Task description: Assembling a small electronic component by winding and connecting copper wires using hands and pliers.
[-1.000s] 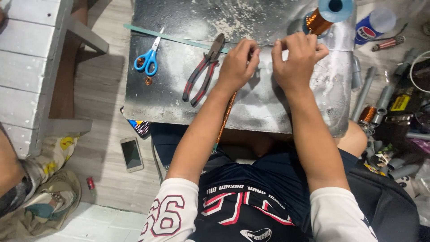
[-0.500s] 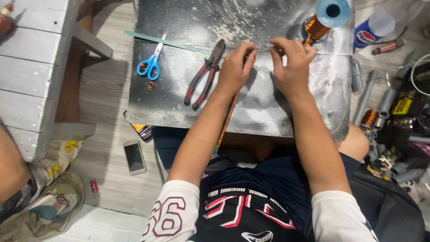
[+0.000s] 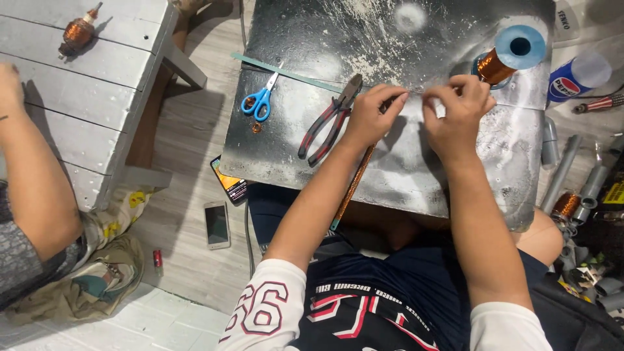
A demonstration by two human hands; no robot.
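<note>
Basically both hands pinch a thin copper wire point(image 3: 416, 91) stretched between them, above the dark metal sheet point(image 3: 416, 169) on the person's lap. Left hand point(image 3: 372, 116) has thumb and fingers pressed together on one end; right hand point(image 3: 459, 112) pinches the other end, fingers curled tight. Wire itself is very fine, barely visible. Just past the right hand sits a copper wire spool point(image 3: 506, 58) with a blue flange, lying on the sheet's far right corner. Red-handled pliers point(image 3: 328, 120) lie just beside the left hand, jaws toward the wire. Blue-handled scissors point(image 3: 261, 99) sit further left on the sheet, near a thin green strip point(image 3: 286, 73). Two phones point(image 3: 221, 205) lie on the floor below the sheet's left edge. Another person's arm point(image 3: 32, 175) shows at far left by a white wooden table point(image 3: 91, 97) carrying a wound copper armature point(image 3: 78, 32).
</note>
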